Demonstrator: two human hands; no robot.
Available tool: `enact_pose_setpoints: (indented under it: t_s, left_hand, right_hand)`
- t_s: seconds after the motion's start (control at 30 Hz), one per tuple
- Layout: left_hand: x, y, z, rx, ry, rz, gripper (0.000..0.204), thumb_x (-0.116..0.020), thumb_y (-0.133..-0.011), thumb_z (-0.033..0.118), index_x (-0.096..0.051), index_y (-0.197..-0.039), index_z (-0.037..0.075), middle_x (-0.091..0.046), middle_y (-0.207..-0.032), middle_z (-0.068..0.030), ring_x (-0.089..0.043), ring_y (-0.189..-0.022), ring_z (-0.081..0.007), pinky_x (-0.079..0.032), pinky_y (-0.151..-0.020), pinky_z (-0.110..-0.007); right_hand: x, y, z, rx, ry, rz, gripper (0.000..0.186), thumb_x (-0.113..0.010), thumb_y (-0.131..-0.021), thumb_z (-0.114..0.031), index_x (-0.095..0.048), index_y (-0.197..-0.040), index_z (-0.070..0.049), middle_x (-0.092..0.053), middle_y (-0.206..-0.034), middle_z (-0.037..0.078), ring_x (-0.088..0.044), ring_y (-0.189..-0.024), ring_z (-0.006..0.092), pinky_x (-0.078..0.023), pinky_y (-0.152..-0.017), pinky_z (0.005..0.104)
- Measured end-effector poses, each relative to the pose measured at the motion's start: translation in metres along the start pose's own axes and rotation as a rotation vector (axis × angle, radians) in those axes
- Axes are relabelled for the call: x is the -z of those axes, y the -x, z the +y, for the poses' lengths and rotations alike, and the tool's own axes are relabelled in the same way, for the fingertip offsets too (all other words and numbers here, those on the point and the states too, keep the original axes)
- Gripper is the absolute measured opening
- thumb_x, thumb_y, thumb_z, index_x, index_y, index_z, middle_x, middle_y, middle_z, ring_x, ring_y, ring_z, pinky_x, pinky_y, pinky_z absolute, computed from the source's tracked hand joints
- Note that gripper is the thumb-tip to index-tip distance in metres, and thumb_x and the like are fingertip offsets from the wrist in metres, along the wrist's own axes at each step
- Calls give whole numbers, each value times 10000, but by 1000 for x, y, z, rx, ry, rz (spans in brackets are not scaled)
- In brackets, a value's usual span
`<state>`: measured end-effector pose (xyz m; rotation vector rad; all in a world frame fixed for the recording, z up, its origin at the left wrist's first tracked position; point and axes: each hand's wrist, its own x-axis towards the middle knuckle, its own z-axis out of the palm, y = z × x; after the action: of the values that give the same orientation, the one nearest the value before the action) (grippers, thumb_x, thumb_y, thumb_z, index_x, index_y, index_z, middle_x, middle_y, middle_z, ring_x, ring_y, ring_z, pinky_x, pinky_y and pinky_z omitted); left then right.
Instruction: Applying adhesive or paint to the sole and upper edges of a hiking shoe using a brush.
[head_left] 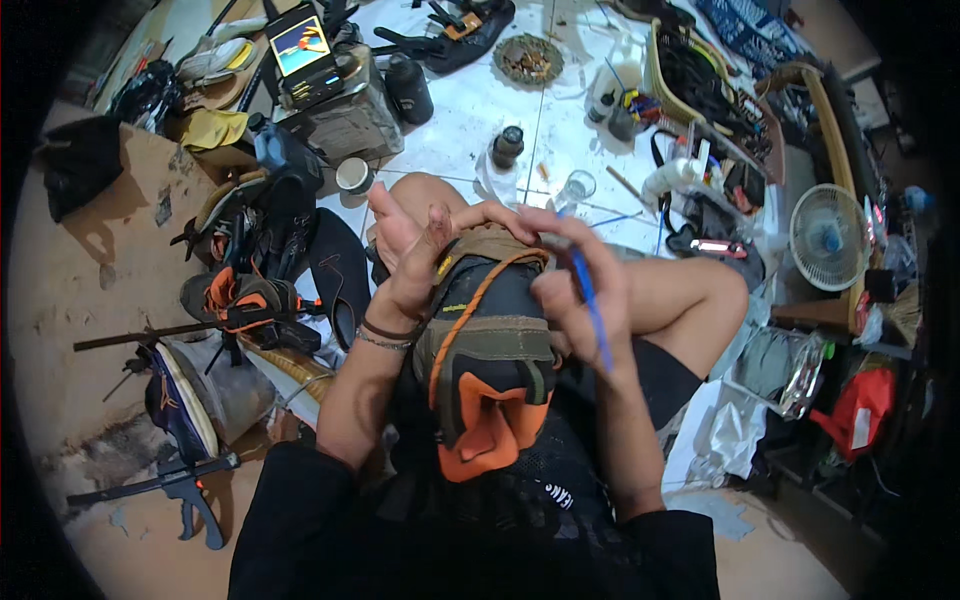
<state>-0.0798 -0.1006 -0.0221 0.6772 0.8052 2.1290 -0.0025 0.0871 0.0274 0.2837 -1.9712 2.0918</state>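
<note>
A dark grey and brown shoe with an orange lining and a loose orange lace rests in my lap, its opening toward me. My left hand presses along its left side near the toe end and holds it, some fingers raised. Over the right side of the shoe, my right hand has its fingers closed around a slim blue stick-like tool. Motion blurs that tool, so its exact kind cannot be made out. Part of the shoe's far end is hidden by my fingers.
A white cup, a dark bottle and a glass stand on the tiles ahead. Shoes and a clamp lie at left. A basket and a fan are at right.
</note>
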Motion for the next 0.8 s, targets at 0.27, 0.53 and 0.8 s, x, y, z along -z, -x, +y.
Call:
enact_pose_setpoints:
  t_s: [0.27,0.53,0.8]
  left_hand:
    - [4,18,-8,-212,-93,32,776,-343,-1043,644,-542,-1291,-64,-603,-1304,-196,-577,-1258,-254,-430,-1104,-368]
    - [17,7,-24,-89,32,221,690,-331,-1065,557,-572,-1261,-59,-647,-1203,-180,-634,-1148,-226,-446,-1071,-329]
    - [45,-9,-34,5,154,407,614,-369,-1037,487,-652,-1152,-45,-664,-1126,-146,-584,-1089,-180,-379,-1071,-305]
  right_hand:
    - [-11,30,-42,38,289,-38,91,-746,-862,-30,-702,-914,30,-717,-1146,223,-684,-1081,325,-484,-1017,410]
    - [-20,28,27,217,-129,-99,538,-485,-1015,-605,-416,-941,-76,-671,-1160,340,-647,-1143,488,-300,-1148,639]
    - [-40,-17,66,281,-149,-34,455,-461,-1010,-529,-381,-899,-95,-709,-906,233,-684,-903,387,-447,-940,541]
